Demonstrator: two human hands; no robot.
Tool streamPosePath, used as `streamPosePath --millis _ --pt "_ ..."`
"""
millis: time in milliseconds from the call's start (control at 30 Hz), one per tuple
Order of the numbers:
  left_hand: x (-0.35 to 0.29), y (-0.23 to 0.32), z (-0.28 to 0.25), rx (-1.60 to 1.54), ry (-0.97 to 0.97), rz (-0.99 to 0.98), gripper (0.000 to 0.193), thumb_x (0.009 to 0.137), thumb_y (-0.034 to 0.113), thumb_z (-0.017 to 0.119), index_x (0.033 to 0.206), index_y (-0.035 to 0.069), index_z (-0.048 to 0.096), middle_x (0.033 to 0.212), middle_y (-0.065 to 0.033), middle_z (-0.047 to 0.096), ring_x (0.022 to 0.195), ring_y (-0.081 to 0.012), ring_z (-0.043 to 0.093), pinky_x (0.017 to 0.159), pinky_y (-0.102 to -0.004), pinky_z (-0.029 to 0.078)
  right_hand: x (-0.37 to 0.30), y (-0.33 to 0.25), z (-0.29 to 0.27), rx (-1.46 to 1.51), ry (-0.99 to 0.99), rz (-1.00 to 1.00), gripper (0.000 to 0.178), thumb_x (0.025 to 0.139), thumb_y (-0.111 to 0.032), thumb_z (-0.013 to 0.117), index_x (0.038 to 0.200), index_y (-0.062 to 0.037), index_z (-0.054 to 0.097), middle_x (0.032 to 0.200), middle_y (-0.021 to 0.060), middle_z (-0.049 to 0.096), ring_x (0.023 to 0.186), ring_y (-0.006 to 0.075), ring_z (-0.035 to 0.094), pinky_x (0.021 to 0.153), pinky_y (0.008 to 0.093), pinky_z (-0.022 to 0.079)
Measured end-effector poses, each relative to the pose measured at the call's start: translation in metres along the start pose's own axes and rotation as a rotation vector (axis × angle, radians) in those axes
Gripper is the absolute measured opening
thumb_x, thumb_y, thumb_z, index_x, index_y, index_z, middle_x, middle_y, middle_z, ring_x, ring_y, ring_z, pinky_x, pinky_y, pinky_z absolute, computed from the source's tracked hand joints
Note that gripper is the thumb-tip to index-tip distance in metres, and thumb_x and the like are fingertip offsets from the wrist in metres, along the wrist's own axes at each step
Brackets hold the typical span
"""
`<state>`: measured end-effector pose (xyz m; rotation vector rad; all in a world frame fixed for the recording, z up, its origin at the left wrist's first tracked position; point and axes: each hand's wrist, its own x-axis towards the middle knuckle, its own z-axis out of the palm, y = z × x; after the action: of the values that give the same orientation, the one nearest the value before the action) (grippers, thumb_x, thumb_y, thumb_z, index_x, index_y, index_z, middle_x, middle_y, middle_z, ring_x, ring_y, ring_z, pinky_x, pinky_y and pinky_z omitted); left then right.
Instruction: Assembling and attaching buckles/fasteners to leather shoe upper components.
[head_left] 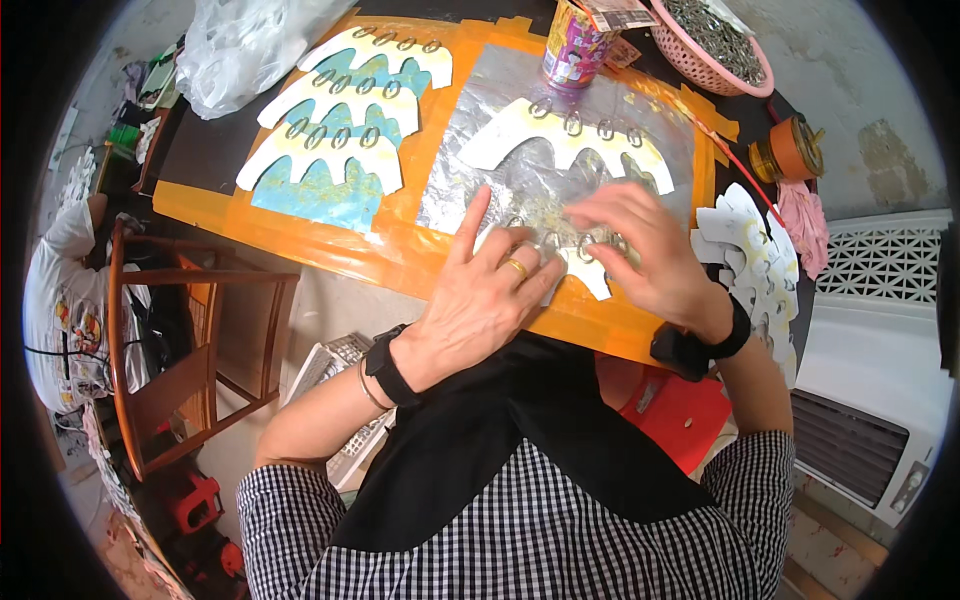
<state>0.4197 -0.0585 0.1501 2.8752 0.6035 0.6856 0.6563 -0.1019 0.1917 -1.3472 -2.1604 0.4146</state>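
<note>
A white scalloped piece [592,278] with small oval metal rings along it lies at the near edge of the silver sheet [475,95], partly hidden by my hands. My left hand [475,290] rests over its left part, index finger stretched out and the other fingers bent across it. Above its right part is my right hand [650,245], thumb and fingers apart, nearest to a metal ring [587,243]; nothing shows between them. Farther up the sheet lies another white scalloped piece [575,135], with a row of similar rings.
Several ringed white pieces [335,150] overlap on blue sheeting at the left. A patterned cup [578,45] and a pink basket [700,65] of small metal parts stand at the back. More white pieces [745,250] are piled at right. A wooden chair [165,370] stands left.
</note>
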Motion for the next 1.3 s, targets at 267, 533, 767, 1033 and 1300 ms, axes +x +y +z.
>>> streamPosePath --millis 267,533,767,1033,1300 --pt "-0.003 -0.001 0.004 0.015 0.019 0.012 0.050 0.072 0.018 0.082 0.121 0.016 0.072 0.102 0.0010 0.062 0.113 -0.0204 0.060 0.123 -0.0650 0.023 0.003 -0.007 0.017 0.088 -0.001 0.234 0.033 0.085 -0.005 0.072 0.117 -0.0065 0.064 0.090 0.0020 0.070 0.105 0.0277 0.059 0.094 0.0401 0.047" --pt "-0.008 -0.004 0.008 0.026 0.033 0.034 0.057 0.071 0.019 0.080 0.126 0.015 0.070 0.104 -0.0009 0.061 0.115 -0.0219 0.060 0.123 -0.0662 0.023 0.010 -0.014 0.020 0.102 0.011 0.289 0.031 0.081 -0.004 0.073 0.111 -0.0051 0.062 0.087 0.0018 0.068 0.100 0.0269 0.058 0.093 0.0412 0.045" --pt "-0.008 -0.003 0.003 0.049 -0.001 0.060 0.056 0.076 0.019 0.074 0.131 0.010 0.067 0.107 -0.0050 0.061 0.118 -0.0259 0.059 0.122 -0.0677 0.022 0.013 -0.016 0.020 0.062 0.005 0.321 0.033 0.079 -0.005 0.073 0.109 -0.0069 0.060 0.085 0.0012 0.068 0.097 0.0273 0.058 0.090 0.0417 0.044" --pt "-0.009 -0.003 0.002 0.022 -0.023 0.076 0.052 0.078 0.019 0.073 0.128 0.007 0.067 0.109 -0.0077 0.061 0.121 -0.0290 0.058 0.122 -0.0684 0.022 0.011 -0.018 0.021 0.075 0.013 0.396 0.028 0.081 -0.007 0.070 0.107 -0.0076 0.060 0.082 0.0027 0.069 0.091 0.0286 0.061 0.085 0.0425 0.046" --pt "-0.009 -0.004 0.004 0.001 -0.004 0.087 0.047 0.078 0.018 0.073 0.123 0.005 0.068 0.109 -0.0084 0.061 0.121 -0.0300 0.057 0.122 -0.0685 0.022 0.017 -0.022 0.018 0.141 -0.026 0.565 0.030 0.081 -0.011 0.071 0.109 -0.0061 0.059 0.083 0.0065 0.071 0.092 0.0304 0.064 0.084 0.0432 0.047"
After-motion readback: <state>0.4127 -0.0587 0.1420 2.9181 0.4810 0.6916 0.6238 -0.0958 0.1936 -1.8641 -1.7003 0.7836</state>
